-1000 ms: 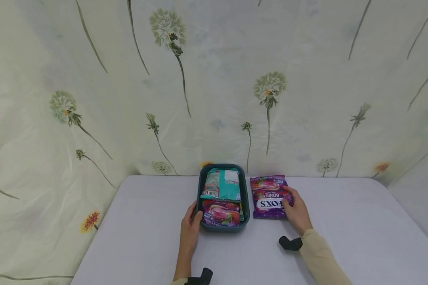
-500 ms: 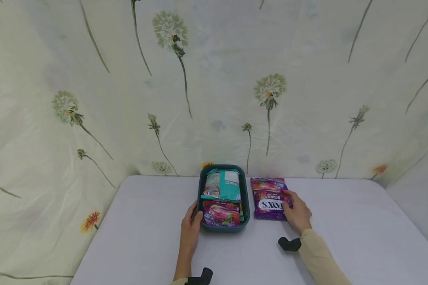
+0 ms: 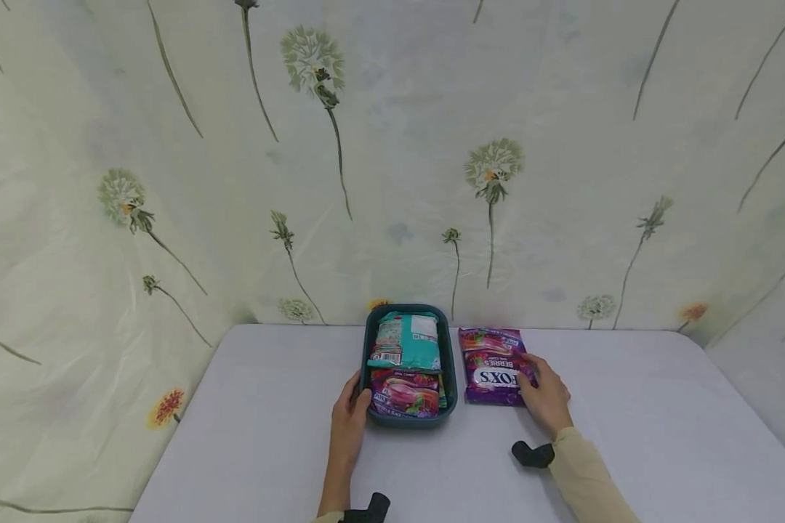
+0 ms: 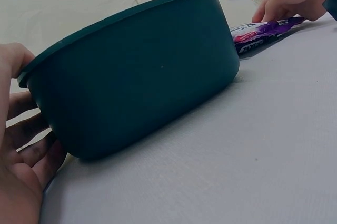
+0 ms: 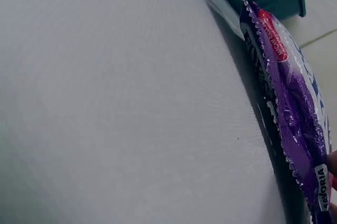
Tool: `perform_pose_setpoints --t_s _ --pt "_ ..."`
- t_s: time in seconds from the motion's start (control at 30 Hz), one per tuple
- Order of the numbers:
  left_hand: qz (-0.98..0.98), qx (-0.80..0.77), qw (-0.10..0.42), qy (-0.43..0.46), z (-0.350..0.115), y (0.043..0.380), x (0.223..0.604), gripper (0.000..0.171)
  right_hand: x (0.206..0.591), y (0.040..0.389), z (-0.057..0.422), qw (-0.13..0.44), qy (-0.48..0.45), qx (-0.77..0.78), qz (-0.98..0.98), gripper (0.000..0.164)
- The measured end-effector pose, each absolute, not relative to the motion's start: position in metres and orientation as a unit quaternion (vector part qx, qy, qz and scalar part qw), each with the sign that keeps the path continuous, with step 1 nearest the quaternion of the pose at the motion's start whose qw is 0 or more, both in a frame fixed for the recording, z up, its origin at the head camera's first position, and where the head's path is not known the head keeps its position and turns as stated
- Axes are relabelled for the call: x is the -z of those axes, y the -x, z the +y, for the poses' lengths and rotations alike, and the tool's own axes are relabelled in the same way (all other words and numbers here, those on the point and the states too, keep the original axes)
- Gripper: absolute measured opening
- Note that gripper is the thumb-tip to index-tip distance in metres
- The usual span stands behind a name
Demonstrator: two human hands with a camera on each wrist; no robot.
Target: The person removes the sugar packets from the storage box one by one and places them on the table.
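Right of the teal bin (image 3: pixel 408 421), on the tabletop (image 3: pixel 255 450): purple packet (image 3: pixel 489 369), its right side in the right hand's (image 3: pixel 548 396) grip.
Left hand (image 3: pixel 349 420) grips the bin's left side. Judgement: a light, even pinch suits the soft film; steady bin pressure should prevent sliding.

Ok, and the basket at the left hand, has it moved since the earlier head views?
No, no visible shift either way: the basket keeps its place against the table and its back edge.

Beige sleeves (image 3: pixel 591 476); black, bent, blunt-ended device (image 3: pixel 533 455) at each wrist.
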State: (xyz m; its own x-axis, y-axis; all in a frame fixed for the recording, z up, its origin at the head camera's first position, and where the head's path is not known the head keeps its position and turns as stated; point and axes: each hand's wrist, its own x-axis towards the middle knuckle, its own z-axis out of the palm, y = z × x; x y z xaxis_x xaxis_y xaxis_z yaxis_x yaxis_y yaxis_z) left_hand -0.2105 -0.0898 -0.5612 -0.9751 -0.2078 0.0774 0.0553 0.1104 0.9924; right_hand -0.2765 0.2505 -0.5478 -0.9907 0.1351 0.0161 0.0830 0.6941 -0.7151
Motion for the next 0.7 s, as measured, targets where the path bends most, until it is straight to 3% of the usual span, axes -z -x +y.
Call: perform_pose_setpoints --t_s 0.17,0.47,0.7 --pt "-0.743 0.660 0.104 -0.043 -0.093 0.210 0.560 0.046 0.556 0.264 0.248 0.053 0.082 -0.465 -0.880 0.053" --pt "-0.738 0.668 0.084 -0.041 -0.094 0.199 0.529 0.046 0.563 0.239 0.238 0.139 0.134 -0.586 -0.787 0.046" --pt "-0.728 0.679 0.084 -0.036 -0.089 0.202 0.540 0.046 0.558 0.223 0.236 0.163 0.143 -0.619 -0.755 0.041"
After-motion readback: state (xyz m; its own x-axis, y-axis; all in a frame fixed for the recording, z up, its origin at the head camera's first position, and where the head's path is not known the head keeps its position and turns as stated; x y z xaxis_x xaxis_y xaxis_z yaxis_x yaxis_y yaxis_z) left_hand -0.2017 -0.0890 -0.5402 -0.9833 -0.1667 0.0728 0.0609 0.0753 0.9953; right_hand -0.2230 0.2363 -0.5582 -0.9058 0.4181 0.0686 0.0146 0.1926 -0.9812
